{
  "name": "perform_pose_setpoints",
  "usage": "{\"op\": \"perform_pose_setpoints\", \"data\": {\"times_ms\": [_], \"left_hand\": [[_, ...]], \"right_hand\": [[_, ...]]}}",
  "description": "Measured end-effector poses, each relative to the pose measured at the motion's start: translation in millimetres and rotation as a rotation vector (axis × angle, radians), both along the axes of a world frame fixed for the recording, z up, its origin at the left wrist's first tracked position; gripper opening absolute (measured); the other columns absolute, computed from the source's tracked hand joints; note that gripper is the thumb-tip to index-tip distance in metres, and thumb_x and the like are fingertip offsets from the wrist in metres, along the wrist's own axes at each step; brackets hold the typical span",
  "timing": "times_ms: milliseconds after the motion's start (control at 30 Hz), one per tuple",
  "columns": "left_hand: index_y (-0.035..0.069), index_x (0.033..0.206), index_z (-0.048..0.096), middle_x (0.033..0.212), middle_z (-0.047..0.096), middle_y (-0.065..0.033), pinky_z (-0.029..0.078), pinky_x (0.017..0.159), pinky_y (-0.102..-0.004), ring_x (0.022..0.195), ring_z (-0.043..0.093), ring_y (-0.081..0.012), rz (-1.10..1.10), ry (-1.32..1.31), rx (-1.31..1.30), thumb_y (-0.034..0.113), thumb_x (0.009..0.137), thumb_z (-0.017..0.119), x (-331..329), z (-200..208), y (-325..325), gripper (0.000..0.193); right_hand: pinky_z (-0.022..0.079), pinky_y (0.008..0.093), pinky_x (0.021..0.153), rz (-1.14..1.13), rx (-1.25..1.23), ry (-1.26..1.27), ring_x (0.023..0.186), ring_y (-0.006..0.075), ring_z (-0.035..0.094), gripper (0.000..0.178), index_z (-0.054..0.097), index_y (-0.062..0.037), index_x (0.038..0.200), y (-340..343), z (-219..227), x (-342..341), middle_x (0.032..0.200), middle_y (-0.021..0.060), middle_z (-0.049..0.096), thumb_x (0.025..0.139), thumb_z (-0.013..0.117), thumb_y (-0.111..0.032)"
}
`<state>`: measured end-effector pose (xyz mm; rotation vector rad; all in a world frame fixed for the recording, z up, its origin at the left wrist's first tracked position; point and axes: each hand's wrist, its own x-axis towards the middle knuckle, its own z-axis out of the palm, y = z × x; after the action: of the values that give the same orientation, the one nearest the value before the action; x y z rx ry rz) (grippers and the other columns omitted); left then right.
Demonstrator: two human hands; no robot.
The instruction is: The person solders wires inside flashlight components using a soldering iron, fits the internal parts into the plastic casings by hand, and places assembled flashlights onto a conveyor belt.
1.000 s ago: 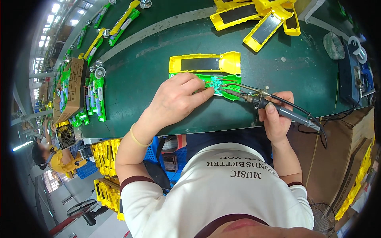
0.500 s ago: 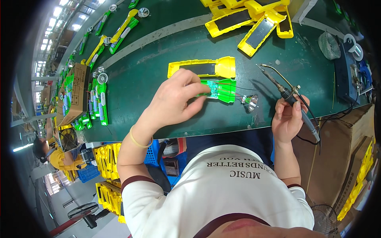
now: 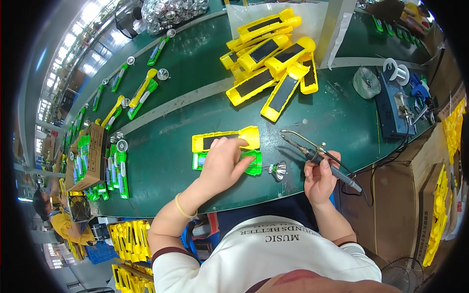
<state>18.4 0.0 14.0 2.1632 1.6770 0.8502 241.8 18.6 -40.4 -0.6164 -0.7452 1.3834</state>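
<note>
Green casing [image 3: 253, 169] lies on the worktop [image 3: 161, 183], partly beneath the left hand [image 3: 220, 168], whose grip cannot be told. Right hand [image 3: 320, 179] grasps a soldering iron [image 3: 312, 155], tip clear. Reflector [image 3: 279, 170] appears wired; yellow shell [image 3: 250, 137] not yet joined.

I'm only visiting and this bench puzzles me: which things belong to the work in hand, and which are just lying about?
Seemingly in use:
soldering iron, in the right hand
green casing, under the left hand
shiny reflector, beside it
open yellow casing, alongside

Seemingly just lying about:
heap of yellow casings
cardboard box
black fan
</note>
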Motion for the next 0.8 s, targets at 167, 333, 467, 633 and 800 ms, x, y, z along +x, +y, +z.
{"op": "perform_pose_setpoints", "data": {"times_ms": [167,333,467,633,800], "left_hand": [[0.006,0.077,0.059,0.064,0.049,-0.0074,0.038,0.057,-0.0343,0.061,0.048,-0.0244,-0.086,0.124,0.218,0.008,0.071,0.065,-6.3,-18.6,-1.1,0.009],[0.006,0.081,0.060,0.072,0.053,-0.0096,0.042,0.064,-0.0360,0.074,0.052,-0.0268,0.061,0.101,0.152,0.007,0.072,0.063,-29.8,-12.2,4.7,0.010],[0.006,0.082,0.060,0.078,0.057,-0.0092,0.044,0.069,-0.0357,0.078,0.054,-0.0280,-0.111,0.027,-0.027,0.008,0.074,0.062,-31.1,-11.8,11.5,0.008],[0.006,0.081,0.062,0.078,0.059,-0.0086,0.046,0.066,-0.0334,0.076,0.057,-0.0249,-0.019,-0.319,-0.426,0.008,0.074,0.063,-30.3,-8.8,2.5,0.008],[0.004,0.080,0.062,0.076,0.060,-0.0073,0.047,0.066,-0.0318,0.073,0.057,-0.0228,-0.174,-0.033,-0.139,0.004,0.073,0.063,-34.0,-17.1,2.6,0.008]], "right_hand": [[0.033,0.0200,0.044,0.010,0.059,-0.044,0.052,0.0120,0.043,0.014,0.039,-0.0085,0.098,0.2,-4.3,4.9,0.073,0.0088,0.049,0.089,0.046,-0.017],[0.034,0.0204,0.045,0.052,0.025,0.007,0.052,0.0114,0.046,0.019,0.038,-0.0072,0.098,2.3,-6.4,3.2,0.075,0.0063,0.050,0.088,0.051,-0.017],[0.035,0.0202,0.043,0.076,0.010,-0.080,0.049,0.0115,0.046,0.023,0.036,-0.0063,0.098,4.1,1.3,2.1,0.074,0.0074,0.049,0.086,0.052,-0.018],[0.039,0.0221,0.045,0.176,0.060,-0.089,0.049,0.0124,0.047,0.028,0.035,-0.0064,0.095,4.1,-0.6,2.0,0.076,0.0084,0.049,0.083,0.058,-0.017],[0.042,0.0233,0.047,0.306,0.075,-0.276,0.052,0.0113,0.048,0.028,0.034,-0.0053,0.091,3.8,3.4,-1.2,0.077,0.0088,0.049,0.081,0.059,-0.010]]}}
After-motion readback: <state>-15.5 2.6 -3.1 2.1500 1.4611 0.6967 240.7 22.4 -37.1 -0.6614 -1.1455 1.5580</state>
